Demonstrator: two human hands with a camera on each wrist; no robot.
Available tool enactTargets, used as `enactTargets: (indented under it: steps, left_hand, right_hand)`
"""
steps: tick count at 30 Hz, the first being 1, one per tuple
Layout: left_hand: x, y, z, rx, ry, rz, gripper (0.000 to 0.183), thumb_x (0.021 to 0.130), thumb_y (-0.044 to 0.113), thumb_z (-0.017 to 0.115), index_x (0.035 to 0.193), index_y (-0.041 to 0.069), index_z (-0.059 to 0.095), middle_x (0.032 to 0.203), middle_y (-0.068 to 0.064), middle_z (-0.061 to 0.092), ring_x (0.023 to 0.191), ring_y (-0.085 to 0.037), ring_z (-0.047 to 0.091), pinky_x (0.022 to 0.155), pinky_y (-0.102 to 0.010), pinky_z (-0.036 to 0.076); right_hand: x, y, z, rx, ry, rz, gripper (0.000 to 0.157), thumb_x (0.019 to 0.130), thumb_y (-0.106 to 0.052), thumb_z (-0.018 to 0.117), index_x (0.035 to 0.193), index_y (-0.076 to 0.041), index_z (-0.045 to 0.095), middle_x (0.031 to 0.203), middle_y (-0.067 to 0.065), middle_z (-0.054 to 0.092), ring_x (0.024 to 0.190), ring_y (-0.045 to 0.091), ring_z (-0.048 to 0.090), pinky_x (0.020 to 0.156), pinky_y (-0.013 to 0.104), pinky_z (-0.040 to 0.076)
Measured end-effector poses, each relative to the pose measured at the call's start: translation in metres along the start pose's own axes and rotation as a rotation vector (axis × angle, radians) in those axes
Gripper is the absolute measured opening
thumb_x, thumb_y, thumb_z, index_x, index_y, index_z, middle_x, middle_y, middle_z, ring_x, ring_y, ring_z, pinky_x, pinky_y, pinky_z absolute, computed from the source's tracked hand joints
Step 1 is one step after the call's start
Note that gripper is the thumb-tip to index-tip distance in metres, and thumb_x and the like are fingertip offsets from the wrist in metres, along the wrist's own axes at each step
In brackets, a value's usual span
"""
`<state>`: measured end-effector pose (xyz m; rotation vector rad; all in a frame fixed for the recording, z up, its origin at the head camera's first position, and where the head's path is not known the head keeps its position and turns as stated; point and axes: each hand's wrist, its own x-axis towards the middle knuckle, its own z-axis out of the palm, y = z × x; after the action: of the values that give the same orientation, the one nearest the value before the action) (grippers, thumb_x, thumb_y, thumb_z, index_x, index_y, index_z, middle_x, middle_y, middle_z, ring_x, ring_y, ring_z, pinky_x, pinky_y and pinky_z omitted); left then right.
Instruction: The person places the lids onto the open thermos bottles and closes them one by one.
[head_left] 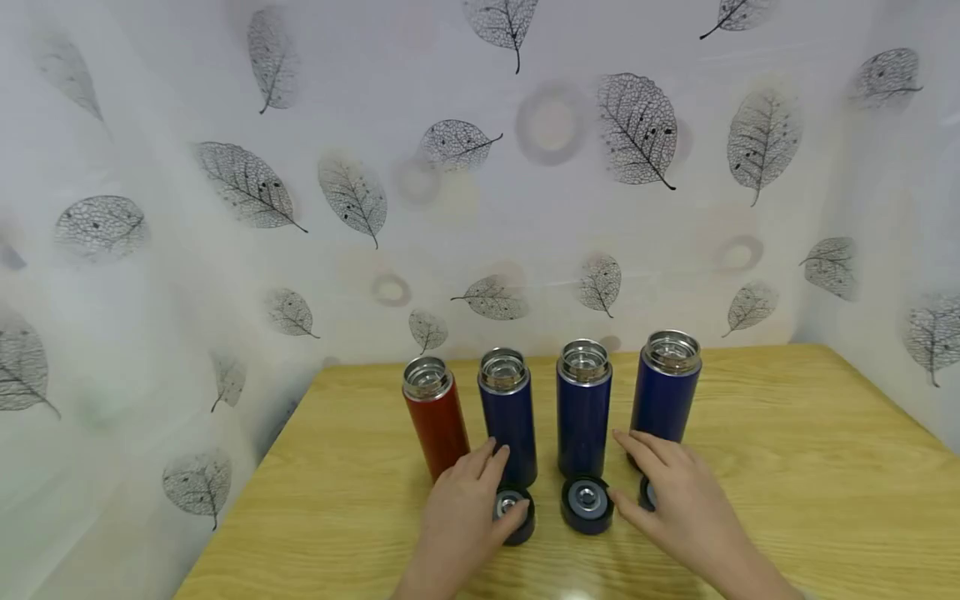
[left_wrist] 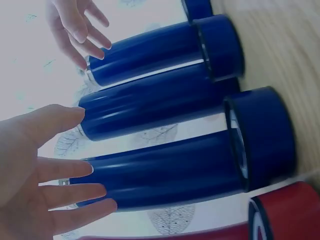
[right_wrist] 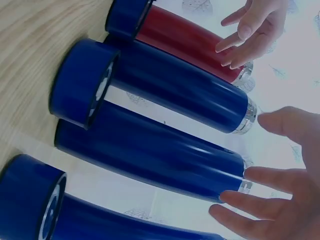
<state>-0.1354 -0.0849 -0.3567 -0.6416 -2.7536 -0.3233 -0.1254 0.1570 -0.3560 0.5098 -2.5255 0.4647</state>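
One red vacuum flask (head_left: 440, 429) and three blue vacuum flasks (head_left: 512, 429) (head_left: 583, 429) (head_left: 663, 404) stand upright in a row, uncapped, with bare steel necks. In front of them blue lids (head_left: 519, 533) (head_left: 587, 507) (head_left: 647, 493) lie with their insides up. A red lid (left_wrist: 292, 212) shows in the left wrist view; my left hand hides it in the head view. That left hand (head_left: 461, 512), fingers spread, is over the lid before the leftmost blue flask. My right hand (head_left: 678, 496), also spread, partly covers the rightmost lid. Neither holds anything.
The flasks and lids stand on a wood-grain table (head_left: 817, 467). Behind and beside it hangs a pale curtain (head_left: 555, 225) printed with grey leaves, close to the table's back edge.
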Motion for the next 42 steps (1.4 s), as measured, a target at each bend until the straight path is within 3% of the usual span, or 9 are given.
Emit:
enactTargets:
  steps: [3,6,11,22,31,42]
  left_hand:
    - [0.001,0.002,-0.002,-0.005,0.082,0.035,0.049,0.078,0.039,0.064,0.113,0.006,0.059,0.111,-0.009,0.058,0.095,-0.021,0.056,0.075,-0.036,0.047]
    - [0.003,0.004,-0.005,-0.030,0.110,0.030,0.044,0.077,0.037,0.066,0.108,0.006,0.061,0.103,-0.006,0.062,0.088,-0.019,0.059,0.072,-0.033,0.048]
    - [0.006,0.008,-0.011,-0.047,0.126,0.006,0.043,0.077,0.037,0.066,0.108,0.007,0.061,0.099,-0.005,0.063,0.085,-0.017,0.060,0.071,-0.032,0.049]
    - [0.017,0.014,-0.023,-0.133,0.258,0.001,0.043,0.076,0.034,0.068,0.107,0.007,0.062,0.096,-0.006,0.065,0.082,-0.017,0.061,0.068,-0.031,0.050]
    - [0.029,0.021,-0.040,-0.262,0.356,0.011,0.039,0.077,0.030,0.068,0.107,0.006,0.062,0.098,-0.003,0.064,0.083,-0.014,0.061,0.069,-0.029,0.049]
    - [0.033,0.023,-0.036,-0.209,0.325,0.072,0.040,0.076,0.031,0.069,0.107,0.006,0.062,0.097,-0.006,0.064,0.082,-0.017,0.061,0.067,-0.030,0.050]
  right_hand:
    - [0.001,-0.001,-0.002,0.022,0.096,-0.029,0.052,0.062,-0.022,0.077,0.108,-0.005,0.060,0.102,0.011,0.060,0.090,0.029,0.056,0.072,0.049,0.044]
    - [0.003,-0.003,-0.004,0.052,0.157,-0.032,0.047,0.061,-0.018,0.077,0.104,-0.005,0.062,0.097,0.008,0.061,0.086,0.025,0.058,0.068,0.045,0.046]
    - [0.007,-0.007,-0.006,0.076,0.195,-0.017,0.043,0.061,-0.016,0.077,0.100,-0.005,0.063,0.094,0.006,0.062,0.084,0.022,0.058,0.066,0.044,0.046]
    - [0.020,-0.011,-0.014,0.133,0.292,-0.027,0.036,0.061,-0.011,0.075,0.094,-0.003,0.063,0.089,0.009,0.062,0.080,0.023,0.057,0.063,0.041,0.047]
    - [0.029,-0.011,-0.020,0.164,0.330,-0.021,0.035,0.061,-0.009,0.074,0.094,-0.002,0.062,0.090,0.010,0.061,0.082,0.024,0.056,0.066,0.039,0.045]
    - [0.029,-0.007,-0.023,0.171,0.272,0.057,0.032,0.065,-0.009,0.074,0.094,-0.002,0.062,0.091,0.010,0.061,0.083,0.027,0.056,0.066,0.044,0.046]
